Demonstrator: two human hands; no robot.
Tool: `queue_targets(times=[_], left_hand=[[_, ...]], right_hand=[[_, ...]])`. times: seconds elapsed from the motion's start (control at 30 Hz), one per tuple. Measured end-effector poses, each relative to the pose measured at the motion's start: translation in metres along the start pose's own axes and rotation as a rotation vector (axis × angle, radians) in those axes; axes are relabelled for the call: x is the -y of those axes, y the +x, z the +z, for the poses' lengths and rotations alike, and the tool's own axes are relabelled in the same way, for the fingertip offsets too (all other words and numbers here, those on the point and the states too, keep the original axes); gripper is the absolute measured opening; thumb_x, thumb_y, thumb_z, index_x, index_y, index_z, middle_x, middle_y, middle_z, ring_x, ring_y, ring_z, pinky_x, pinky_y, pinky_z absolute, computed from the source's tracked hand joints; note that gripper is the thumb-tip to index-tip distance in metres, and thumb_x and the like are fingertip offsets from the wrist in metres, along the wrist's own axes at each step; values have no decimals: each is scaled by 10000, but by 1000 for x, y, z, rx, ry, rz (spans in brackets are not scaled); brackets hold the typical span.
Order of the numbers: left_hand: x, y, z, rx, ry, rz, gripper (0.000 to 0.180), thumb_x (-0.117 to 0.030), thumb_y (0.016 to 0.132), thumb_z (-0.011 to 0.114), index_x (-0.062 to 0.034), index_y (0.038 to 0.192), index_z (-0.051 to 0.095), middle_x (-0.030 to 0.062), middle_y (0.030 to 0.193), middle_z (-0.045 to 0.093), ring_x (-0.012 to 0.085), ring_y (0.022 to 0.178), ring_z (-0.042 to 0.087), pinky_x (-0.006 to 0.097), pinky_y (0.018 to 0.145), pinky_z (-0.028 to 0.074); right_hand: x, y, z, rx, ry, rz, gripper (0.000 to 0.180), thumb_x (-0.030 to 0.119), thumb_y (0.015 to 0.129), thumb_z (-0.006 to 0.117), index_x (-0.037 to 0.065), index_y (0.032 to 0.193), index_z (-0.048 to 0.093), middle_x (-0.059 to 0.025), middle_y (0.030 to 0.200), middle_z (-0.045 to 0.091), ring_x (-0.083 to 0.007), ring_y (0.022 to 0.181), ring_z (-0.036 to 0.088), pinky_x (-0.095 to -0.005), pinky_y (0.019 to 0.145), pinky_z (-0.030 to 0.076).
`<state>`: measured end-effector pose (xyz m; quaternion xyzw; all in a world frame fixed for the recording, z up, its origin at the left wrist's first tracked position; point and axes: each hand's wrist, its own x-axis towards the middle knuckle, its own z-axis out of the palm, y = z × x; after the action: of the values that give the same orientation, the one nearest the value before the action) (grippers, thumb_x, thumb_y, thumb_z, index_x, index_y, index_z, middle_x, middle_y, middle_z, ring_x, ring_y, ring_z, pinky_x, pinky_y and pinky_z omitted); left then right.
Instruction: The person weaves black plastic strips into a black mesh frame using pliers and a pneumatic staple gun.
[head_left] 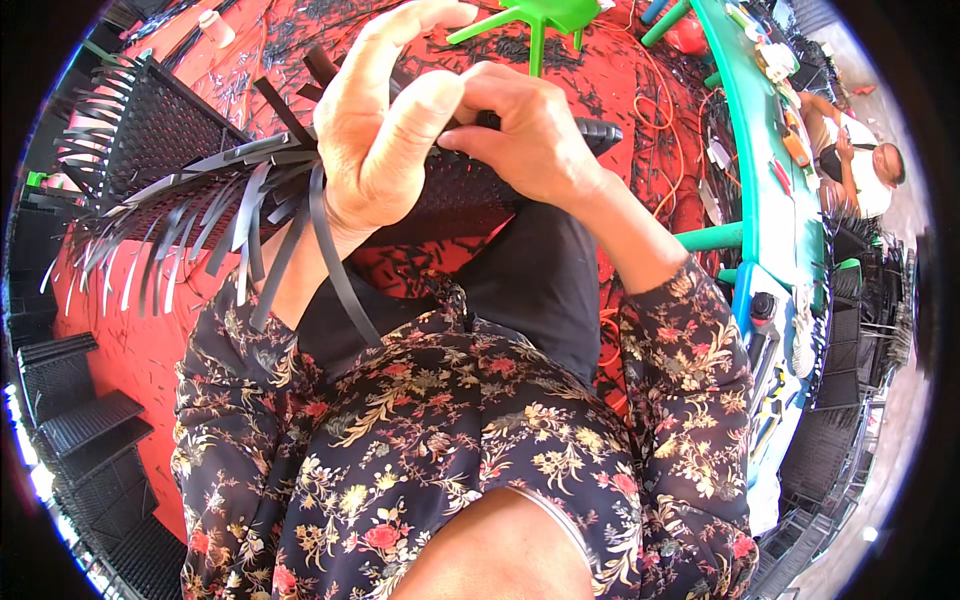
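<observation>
A dark floral blouse (360, 470) lies nearest the camera, its sleeves running up both forearms. Far left, black woven pieces (85, 400) stand stacked by the red floor, and above them another fringed panel (180, 112) leans, its pale-tipped strips pointing outward. Next come loose black strips (205, 220), drooping from the near edge of the work; one long strip falls past the left wrist toward the blouse, probably left free so its end stays reachable. The left hand (375, 130) has thumb and forefinger wide apart; its other fingers are hidden, so I cannot tell whether they hold anything. The black woven panel (480, 195) sits above the dark trousers (540, 270), apparently kept close to the lap so both hands can get at its edge. The right hand (530, 130) is narrow, its fingers bent in at that edge; whether they pinch a strip cannot be told. Past it are a green stool (545, 15) and a green table (735, 110). The panel lies below and behind both hands, its strips spreading left of the grip
</observation>
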<state>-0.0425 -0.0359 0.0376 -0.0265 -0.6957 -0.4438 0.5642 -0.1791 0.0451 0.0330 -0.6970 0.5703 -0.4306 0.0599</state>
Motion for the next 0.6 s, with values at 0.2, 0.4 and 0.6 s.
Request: queue_targets(times=[0.2, 0.4, 0.6], left_hand=[[19, 3, 0, 265, 692, 208, 288, -62, 774, 662, -7, 1046, 588, 159, 987, 630, 323, 905, 625, 412, 803, 501], [9, 6, -5, 774, 915, -168, 119, -88, 764, 636, -47, 866, 590, 129, 794, 610, 367, 749, 607, 465, 624, 473], [3, -11, -4, 527, 795, -40, 185, -141, 747, 695, -59, 880, 597, 113, 776, 594, 355, 724, 604, 448, 600, 471]], right_hand=[[-5, -30, -7, -281, 203, -1, 102, 19, 800, 700, 10, 805, 599, -62, 746, 630, -120, 655, 597, -266, 609, 474], [12, -24, -2, -339, 395, 293, 143, 84, 880, 671, 10, 781, 599, -18, 703, 634, -64, 657, 548, -236, 607, 454], [36, -19, -15, -370, 634, 469, 196, 125, 916, 615, 34, 745, 584, -22, 685, 622, -50, 630, 480, -204, 599, 387]])
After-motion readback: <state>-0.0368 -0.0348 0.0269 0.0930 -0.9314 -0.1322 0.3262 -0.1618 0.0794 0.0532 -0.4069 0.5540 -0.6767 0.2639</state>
